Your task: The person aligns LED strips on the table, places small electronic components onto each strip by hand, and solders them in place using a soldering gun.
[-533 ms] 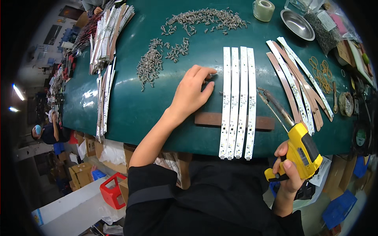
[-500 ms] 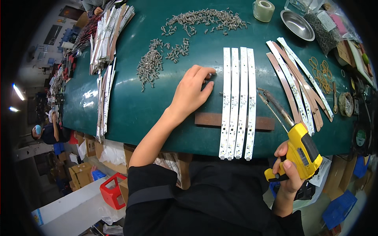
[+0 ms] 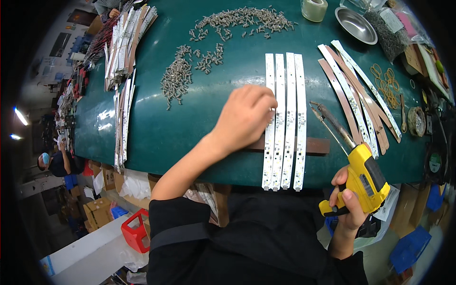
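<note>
Several narrow white LED circuit strips point(image 3: 300, 128) lie side by side in front of me, propped across a brown bar point(image 3: 317, 146). At the leftmost strip point(image 3: 268, 161), my left hand point(image 3: 246, 118) has its fingers curled together against the strip's edge. Whatever the fingertips may pinch is too small or hidden to make out. My right hand point(image 3: 350, 204) is wrapped round the handle of a yellow soldering gun point(image 3: 365, 178). The gun's metal tip points up and left, just right of the strips and apart from them.
Small metal-legged components point(image 3: 176, 76) lie heaped at the far left of the green table point(image 3: 142, 147). More strips are stacked at left point(image 3: 124, 45) and right point(image 3: 354, 95). Tape roll point(image 3: 314, 10), metal dish point(image 3: 356, 25) and rubber bands point(image 3: 387, 85) sit beyond. Another person point(image 3: 59, 159) is far left.
My left hand has moved right and slightly nearer, from beside the strips to the leftmost strip, its fingers closing. The soldering gun stays nearly still in my right hand.
</note>
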Available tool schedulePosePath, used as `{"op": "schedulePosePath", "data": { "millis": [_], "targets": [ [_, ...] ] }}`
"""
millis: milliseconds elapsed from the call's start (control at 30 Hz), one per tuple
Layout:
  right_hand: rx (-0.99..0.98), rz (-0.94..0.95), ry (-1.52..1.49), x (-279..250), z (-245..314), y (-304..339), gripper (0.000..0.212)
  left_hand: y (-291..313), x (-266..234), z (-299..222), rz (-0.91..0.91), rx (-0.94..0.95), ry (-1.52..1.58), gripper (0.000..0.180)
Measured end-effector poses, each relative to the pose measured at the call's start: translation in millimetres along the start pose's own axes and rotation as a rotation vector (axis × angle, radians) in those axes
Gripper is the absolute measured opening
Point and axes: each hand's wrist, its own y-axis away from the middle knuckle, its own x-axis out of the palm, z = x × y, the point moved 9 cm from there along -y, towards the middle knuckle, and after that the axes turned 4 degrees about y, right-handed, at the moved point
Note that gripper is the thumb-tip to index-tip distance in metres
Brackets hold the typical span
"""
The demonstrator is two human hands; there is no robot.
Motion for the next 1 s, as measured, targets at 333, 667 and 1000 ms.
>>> {"op": "schedulePosePath", "data": {
  "millis": [333,667,1000],
  "targets": [
    [0.062,0.045,-0.013,5,-3,-2,0.057,14,-18,6,0.003,-0.093,-0.033,0.018],
    [0.110,0.034,-0.076,13,-9,-5,0.059,0,2,19,0.006,-0.211,0.196,0.010],
    [0.129,0.112,-0.004,22,-16,-9,0.078,-2,7,11,-0.007,-0.084,0.035,0.012]
  ]
}}
